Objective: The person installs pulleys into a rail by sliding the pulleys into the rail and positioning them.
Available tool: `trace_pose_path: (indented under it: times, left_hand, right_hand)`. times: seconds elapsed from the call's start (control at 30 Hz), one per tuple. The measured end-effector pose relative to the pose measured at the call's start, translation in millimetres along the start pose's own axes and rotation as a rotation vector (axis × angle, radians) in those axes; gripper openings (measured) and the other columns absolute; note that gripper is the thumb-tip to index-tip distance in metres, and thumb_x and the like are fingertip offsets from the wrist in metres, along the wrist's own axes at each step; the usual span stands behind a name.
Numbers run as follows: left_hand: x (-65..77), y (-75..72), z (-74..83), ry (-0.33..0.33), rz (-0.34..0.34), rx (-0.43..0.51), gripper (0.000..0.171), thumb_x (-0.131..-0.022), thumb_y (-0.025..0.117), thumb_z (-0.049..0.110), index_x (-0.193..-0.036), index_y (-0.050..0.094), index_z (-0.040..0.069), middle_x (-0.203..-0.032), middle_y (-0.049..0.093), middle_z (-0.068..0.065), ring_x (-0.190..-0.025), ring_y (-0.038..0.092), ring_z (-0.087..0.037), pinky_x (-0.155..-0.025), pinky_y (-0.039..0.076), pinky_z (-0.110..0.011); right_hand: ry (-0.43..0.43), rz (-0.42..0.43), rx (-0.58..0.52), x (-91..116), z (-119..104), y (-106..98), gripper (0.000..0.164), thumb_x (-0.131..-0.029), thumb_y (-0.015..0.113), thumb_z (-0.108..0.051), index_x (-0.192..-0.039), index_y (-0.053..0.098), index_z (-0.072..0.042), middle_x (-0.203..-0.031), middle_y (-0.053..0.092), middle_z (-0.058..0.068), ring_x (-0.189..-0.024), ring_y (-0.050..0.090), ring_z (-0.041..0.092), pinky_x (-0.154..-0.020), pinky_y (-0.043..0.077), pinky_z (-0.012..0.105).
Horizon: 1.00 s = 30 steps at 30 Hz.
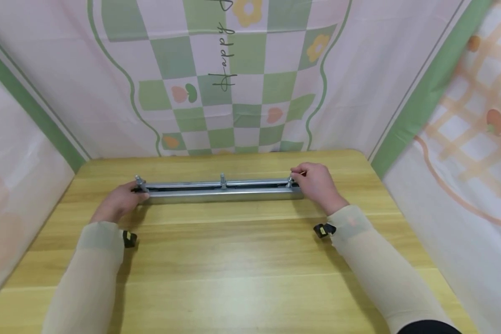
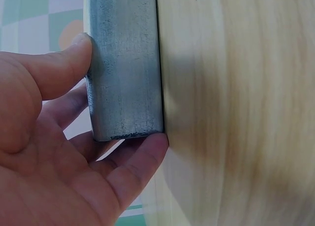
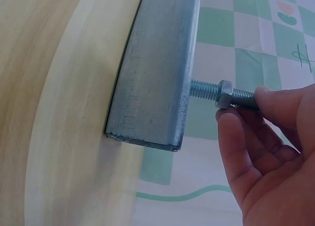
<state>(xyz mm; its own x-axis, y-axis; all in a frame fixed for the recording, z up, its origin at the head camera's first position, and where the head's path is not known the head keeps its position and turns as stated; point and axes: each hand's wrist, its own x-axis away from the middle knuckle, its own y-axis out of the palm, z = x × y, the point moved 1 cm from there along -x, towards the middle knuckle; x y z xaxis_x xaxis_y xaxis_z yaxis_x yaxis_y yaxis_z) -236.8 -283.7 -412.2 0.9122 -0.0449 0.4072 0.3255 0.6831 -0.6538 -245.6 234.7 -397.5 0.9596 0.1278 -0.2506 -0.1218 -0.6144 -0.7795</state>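
Observation:
A long galvanized metal channel [image 1: 225,196] lies across the table with its slot facing up. My left hand [image 1: 118,202] grips its left end, the thumb at the upper edge and the fingers curled about the end face in the left wrist view. Beside that hand a threaded bolt [image 1: 140,182] stands in the slot, tilted a little. A second bolt [image 1: 223,180] rises upright near the middle. At the right end, my right hand [image 1: 318,184] pinches the top of a third bolt [image 3: 203,90] between thumb and fingers. A hex nut [image 3: 225,94] sits partway up its thread, just below the fingertips.
The wood-grain table [image 1: 217,264] extends in front of the channel. A printed curtain [image 1: 250,93] hangs behind the table's back edge, with more fabric at both sides. Small black wrist cameras [image 1: 324,230] sit at the cuffs, close over the tabletop.

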Motion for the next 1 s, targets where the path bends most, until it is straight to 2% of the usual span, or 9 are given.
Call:
trace_pose_path:
  times: [0.63,0.8,1.0]
  left_hand:
    - [-5.6,-0.1,-4.0,0.004,-0.009,0.043,0.079,-0.102,0.054,0.04,-0.16,0.01,0.011,-0.161,0.006,-0.028,-0.142,0.006,-0.056,-0.109,0.01,-0.072]
    - [-3.9,-1.1,-2.9,0.007,-0.014,0.04,0.08,-0.102,0.054,0.041,-0.16,0.008,0.01,-0.161,0.005,-0.029,-0.141,0.005,-0.057,-0.108,0.01,-0.073]
    - [0.4,0.3,0.3,-0.022,-0.022,0.069,0.08,-0.103,0.052,0.041,-0.16,0.006,0.01,-0.161,0.003,-0.028,-0.141,0.004,-0.056,-0.109,0.01,-0.071]
  right_hand:
    - [-0.014,-0.012,0.004,-0.1,-2.5,-2.2,0.02,-0.099,0.064,-0.016,-0.108,0.074,-0.002,-0.106,0.073,0.013,-0.087,0.065,0.026,-0.071,0.052,0.041]
    - [-0.011,-0.011,0.001,-0.9,-1.8,-1.4,0.02,-0.099,0.064,-0.016,-0.108,0.074,-0.002,-0.106,0.073,0.012,-0.087,0.065,0.025,-0.071,0.052,0.041]
    - [0.014,-0.025,-0.016,-0.3,-0.2,-0.8,0.019,-0.099,0.064,-0.016,-0.107,0.074,-0.002,-0.107,0.072,0.012,-0.086,0.065,0.025,-0.07,0.052,0.04]
